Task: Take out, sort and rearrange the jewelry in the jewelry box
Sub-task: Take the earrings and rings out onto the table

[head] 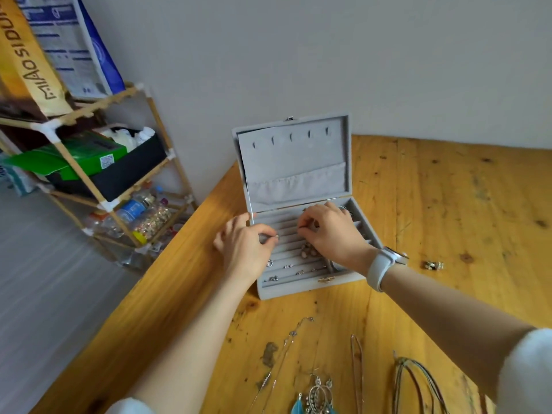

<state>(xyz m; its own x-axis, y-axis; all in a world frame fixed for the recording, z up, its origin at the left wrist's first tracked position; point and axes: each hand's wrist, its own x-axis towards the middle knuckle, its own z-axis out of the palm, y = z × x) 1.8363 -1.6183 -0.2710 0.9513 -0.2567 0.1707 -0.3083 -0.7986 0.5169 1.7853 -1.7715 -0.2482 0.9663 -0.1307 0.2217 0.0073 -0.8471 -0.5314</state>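
Two hands work over an open grey jewelry box (301, 171) at the wooden table's (448, 204) far edge — the left hand (242, 240) pinches a small ring (276, 236), the right hand (331, 228) pinches another small piece above the ring slots — necklaces (355, 369) lie nearer.
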